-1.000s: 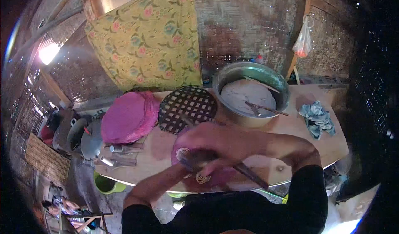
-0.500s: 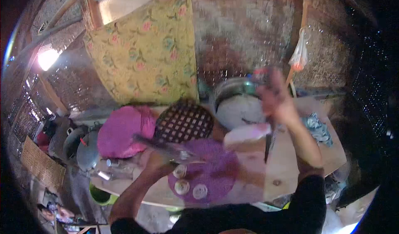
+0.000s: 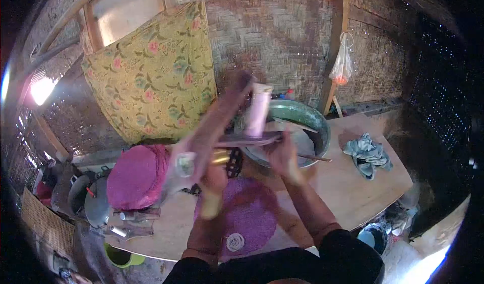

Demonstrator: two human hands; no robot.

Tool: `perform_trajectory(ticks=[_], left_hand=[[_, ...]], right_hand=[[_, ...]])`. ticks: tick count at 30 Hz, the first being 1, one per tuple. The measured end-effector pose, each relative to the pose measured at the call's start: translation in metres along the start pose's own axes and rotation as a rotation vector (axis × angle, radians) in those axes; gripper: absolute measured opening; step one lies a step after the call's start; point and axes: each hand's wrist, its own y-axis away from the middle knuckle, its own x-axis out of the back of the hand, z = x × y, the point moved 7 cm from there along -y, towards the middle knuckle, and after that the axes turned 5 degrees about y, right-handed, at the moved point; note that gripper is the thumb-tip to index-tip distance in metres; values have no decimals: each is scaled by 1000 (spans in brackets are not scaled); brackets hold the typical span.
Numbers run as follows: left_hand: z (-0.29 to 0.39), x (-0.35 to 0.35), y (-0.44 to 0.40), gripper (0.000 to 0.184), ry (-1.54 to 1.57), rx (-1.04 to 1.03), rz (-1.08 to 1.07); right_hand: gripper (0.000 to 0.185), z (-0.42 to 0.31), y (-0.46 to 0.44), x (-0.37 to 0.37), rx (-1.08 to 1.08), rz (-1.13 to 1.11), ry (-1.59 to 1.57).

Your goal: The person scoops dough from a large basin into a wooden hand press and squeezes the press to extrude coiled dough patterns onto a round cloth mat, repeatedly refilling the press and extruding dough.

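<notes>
My left hand (image 3: 216, 179) is closed around a long wooden press piece (image 3: 214, 125), tilted and blurred, with a brass cylinder (image 3: 220, 157) beside the fingers. My right hand (image 3: 285, 158) grips the end of a dark flat wooden bar (image 3: 247, 140). A pale pinkish cylinder (image 3: 258, 111) stands up from that bar; whether it is dough or part of the press I cannot tell. Below my hands lies a round purple mat (image 3: 257, 216). One white coil of thin strands (image 3: 235, 242) shows on it; my left forearm covers part of the mat.
Behind my right hand stands a metal basin (image 3: 322, 127) with pale contents and sticks across it. A pink covered bundle (image 3: 136, 178) and small glass containers (image 3: 121, 231) are at the left. A crumpled cloth (image 3: 368, 155) lies right. A black lattice basket (image 3: 234, 163) is mostly hidden.
My right hand has come down and left from beside the basin. My left hand has lifted the wooden piece and tilted it upright. Fewer coils show now, and the view has shifted right.
</notes>
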Motion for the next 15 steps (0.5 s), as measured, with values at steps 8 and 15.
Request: perform_trajectory(ticks=[8, 15], left_hand=[[100, 13, -67, 36, -287, -238, 427], [1, 60, -95, 43, -437, 64, 527]], right_hand=[[33, -106, -16, 87, 172, -86, 2799], [20, -120, 27, 16, 415, -175, 2560]])
